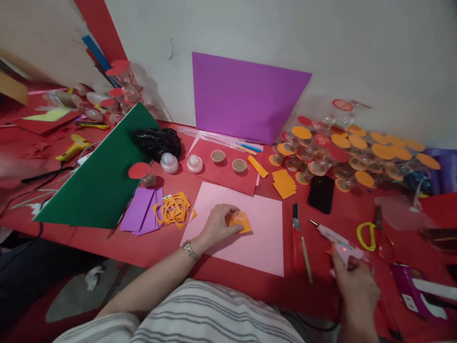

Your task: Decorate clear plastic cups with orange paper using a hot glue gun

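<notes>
My left hand (219, 224), with a watch on its wrist, has its fingers closed around a small clear plastic dome (239, 218). Under the dome lies an orange paper square (246, 227), on top of a pink sheet (264, 238). Over to the right, my right hand (359, 281) grips a pale pink glue gun (341, 243) with a small red light; its nozzle points left. A red-handled knife (296, 243) and a thin stick (306, 259) lie between the pink sheet and the glue gun.
Orange paper cut-outs (174, 209) and purple paper (139, 212) lie left, by a leaning green board (96, 181). Behind are two sand-filled cups (239, 165) and white domes (194, 164). A phone (321, 194), scissors (378, 233) and several disc-topped clear pieces (357, 143) are right.
</notes>
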